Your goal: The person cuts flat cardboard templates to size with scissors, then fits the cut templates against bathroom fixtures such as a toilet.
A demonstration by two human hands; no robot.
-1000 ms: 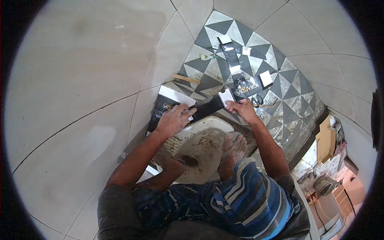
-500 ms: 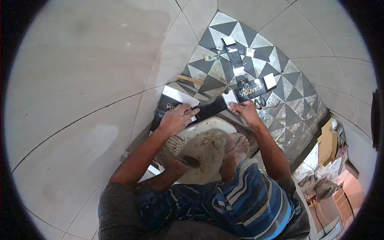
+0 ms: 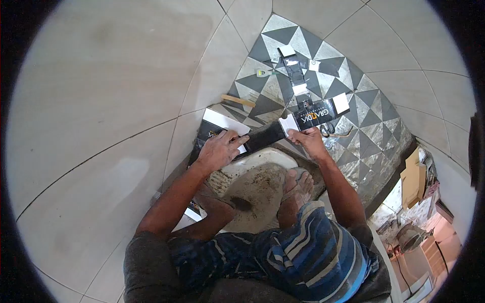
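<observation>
A long strip of printed cardboard (image 3: 266,137), black with white flaps and GRANDIA lettering, spans the front of a squat toilet pan (image 3: 278,155). My left hand (image 3: 217,150) is closed at the strip's left part, fingers bent over it beside a white flap. With thumb and fingers, my right hand (image 3: 309,142) pinches the strip near its middle white flap; some fingers are hidden beneath. Just beyond the right hand, black-handled scissors (image 3: 328,130) lie on the floor. Another black-and-white cardboard piece (image 3: 295,70) lies farther off, its near end meeting the strip.
A putty knife (image 3: 263,73) and a wooden stick (image 3: 237,100) lie on the patterned floor tiles (image 3: 371,118). Large beige wall tiles (image 3: 111,101) rise at the left. Brown cardboard (image 3: 413,179) and a metal pan (image 3: 410,236) are beyond the raised edge at lower right.
Both hands and the cardboard strip stay nearly in place, with only a slight shift of the view. The left fingers have moved a little on the strip.
</observation>
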